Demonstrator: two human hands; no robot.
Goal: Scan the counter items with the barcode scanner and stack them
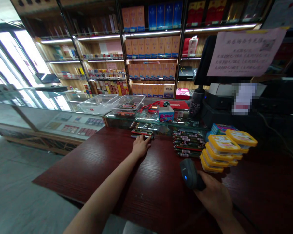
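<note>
My left hand (141,145) reaches out over the dark red wooden counter (100,159). Its fingers are spread, and their tips touch the front of a small row of slim, dark, pen-like sticks (142,132). In my right hand (217,196) is a black barcode scanner (189,175) with a blue light glowing on it; the head points forward and left. Beyond the scanner lies a larger stack of similar dark sticks with pale labels (187,144). Beside that stack rise several clear tubs with yellow lids (223,144).
Clear plastic trays (97,103) stand on the glass display case, near a small blue and pink box (166,114). A monitor with a paper sign (244,53) is at the right, behind the tubs. Shelves of orange boxes (151,47) line the back wall.
</note>
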